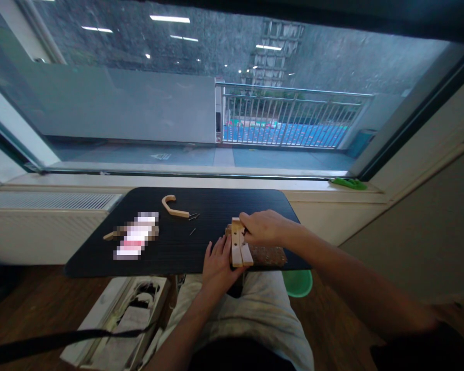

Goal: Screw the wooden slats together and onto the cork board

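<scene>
Near, on floor left of my lap: open white box (119, 319). Round green stool (298, 283) under near right edge of desk. My left hand (217, 259) open, fingers flat on black desk (216, 203), touching left side of pale wooden slats (237, 250), grasping nothing. Slats with drilled holes sit at near right edge of desk, on brown speckled mat (268, 255). My right hand (265, 228) curled over far end of slats, gripping. Farther left: small dark nails (194, 216), curved pale wooden piece (172, 206). Far right on windowsill: green cloth (348, 183).
</scene>
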Tool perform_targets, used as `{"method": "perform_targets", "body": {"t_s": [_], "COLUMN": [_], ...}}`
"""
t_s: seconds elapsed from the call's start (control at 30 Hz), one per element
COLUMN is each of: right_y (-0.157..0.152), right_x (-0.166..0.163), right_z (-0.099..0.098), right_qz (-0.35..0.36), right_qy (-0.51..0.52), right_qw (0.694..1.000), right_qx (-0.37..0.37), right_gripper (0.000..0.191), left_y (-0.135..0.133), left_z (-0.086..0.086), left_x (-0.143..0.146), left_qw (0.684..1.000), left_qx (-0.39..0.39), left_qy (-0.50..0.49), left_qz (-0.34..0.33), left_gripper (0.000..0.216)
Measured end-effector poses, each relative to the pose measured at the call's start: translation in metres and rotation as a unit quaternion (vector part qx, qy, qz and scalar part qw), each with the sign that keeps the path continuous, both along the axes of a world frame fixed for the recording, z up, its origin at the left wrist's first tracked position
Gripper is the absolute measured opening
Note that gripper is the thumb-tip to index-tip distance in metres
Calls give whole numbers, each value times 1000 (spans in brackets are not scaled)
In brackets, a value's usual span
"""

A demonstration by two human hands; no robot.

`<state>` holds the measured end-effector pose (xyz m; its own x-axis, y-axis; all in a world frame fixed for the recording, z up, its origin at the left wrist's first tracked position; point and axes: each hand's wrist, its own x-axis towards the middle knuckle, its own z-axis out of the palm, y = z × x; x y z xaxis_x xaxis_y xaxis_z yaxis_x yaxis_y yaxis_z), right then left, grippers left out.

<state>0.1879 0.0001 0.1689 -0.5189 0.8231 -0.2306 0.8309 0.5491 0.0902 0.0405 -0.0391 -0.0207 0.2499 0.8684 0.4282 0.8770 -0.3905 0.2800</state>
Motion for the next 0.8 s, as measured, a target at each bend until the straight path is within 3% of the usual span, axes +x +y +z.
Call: {"method": "perform_targets", "body": {"t_s": [0.8], "right_y": [4], "right_x": [7], "right_z": [-3], "right_qz": [10], "right_qy": [29], "right_qw": [998], "right_qx": [-56], "right_gripper": [34], "left_y": [0], "left_z": [1], "left_x": [0], "left_qw": [1000], "left_qx": [-5], "left_qy": [7], "left_qz": [-1], "left_gripper": [84]}}
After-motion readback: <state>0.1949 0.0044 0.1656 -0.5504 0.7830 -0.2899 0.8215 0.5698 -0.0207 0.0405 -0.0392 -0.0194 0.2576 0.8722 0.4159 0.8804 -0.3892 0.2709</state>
